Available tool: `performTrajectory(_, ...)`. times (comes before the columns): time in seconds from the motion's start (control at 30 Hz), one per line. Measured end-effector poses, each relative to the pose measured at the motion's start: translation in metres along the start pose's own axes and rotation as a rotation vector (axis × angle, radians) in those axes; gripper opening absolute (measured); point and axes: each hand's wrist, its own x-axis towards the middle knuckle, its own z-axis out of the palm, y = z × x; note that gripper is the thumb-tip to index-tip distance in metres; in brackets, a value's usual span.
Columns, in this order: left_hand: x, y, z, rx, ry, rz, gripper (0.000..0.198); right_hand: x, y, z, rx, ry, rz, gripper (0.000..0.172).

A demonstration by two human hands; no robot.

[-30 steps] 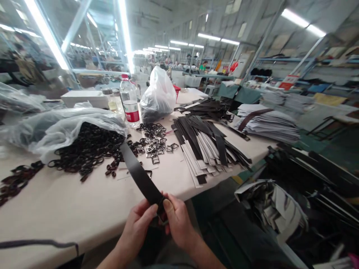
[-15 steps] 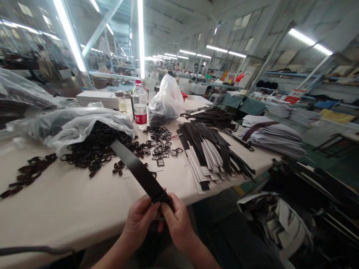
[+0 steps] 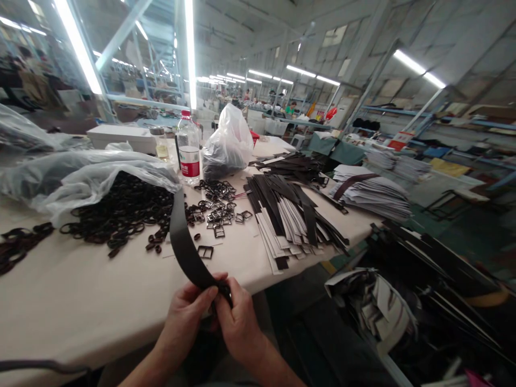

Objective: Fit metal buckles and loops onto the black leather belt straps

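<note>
A wide black strap (image 3: 183, 244) curves up and away from my two hands, above the front edge of the table. My left hand (image 3: 187, 309) pinches it near its lower end, thumb on top. Close against it, my right hand (image 3: 236, 309) is closed around the same end, where a dark band or fitting is mostly hidden by the fingers. Just beyond the strap lies a single black buckle (image 3: 205, 252). Farther back are several metal buckles (image 3: 220, 212) and a heap of small black loops (image 3: 124, 215).
Black and white straps (image 3: 282, 220) lie fanned out to the right. Behind stand a water bottle (image 3: 188, 153) and a filled plastic bag (image 3: 228, 142). A banded stack of pale sheets (image 3: 371, 191) sits at the table's right end. Dark material (image 3: 374, 306) fills the floor area at right.
The strap's free end has swung more upright and its curve has deepened. Both hands remain on its lower end, and the view has turned slightly right, uncovering the single buckle.
</note>
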Motion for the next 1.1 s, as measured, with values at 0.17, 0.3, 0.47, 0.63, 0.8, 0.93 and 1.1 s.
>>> performTrajectory(0.17, -0.009, 0.0, 0.001, -0.012, -0.057, -0.011, 0.046, -0.002, -0.002, 0.0, 0.15, -0.027, 0.065, 0.036)
performTrajectory(0.3, -0.015, 0.007, 0.001, 0.021, -0.055, 0.013, 0.05, -0.004, -0.001, 0.001, 0.266, -0.075, 0.108, 0.046)
performTrajectory(0.47, -0.012, 0.017, -0.015, 0.303, -0.197, 0.146, 0.04, 0.0, -0.004, -0.007, 0.459, -0.212, 0.197, 0.054)
performTrajectory(0.63, -0.01, 0.032, -0.011, 0.428, -0.197, 0.268, 0.027, 0.002, -0.013, -0.016, 0.557, -0.27, 0.244, 0.047)
performTrajectory(0.8, -0.011, 0.02, 0.004, 0.271, -0.032, 0.264, 0.025, 0.001, -0.011, -0.006, 0.531, -0.167, 0.211, 0.038)
performTrajectory(0.93, -0.012, 0.013, 0.01, 0.168, -0.021, 0.207, 0.031, 0.002, -0.01, 0.0, 0.412, -0.038, 0.159, 0.035)
performTrajectory(1.1, -0.005, 0.023, 0.008, 0.045, -0.123, 0.114, 0.04, 0.002, -0.011, 0.0, 0.175, 0.033, 0.074, 0.032)
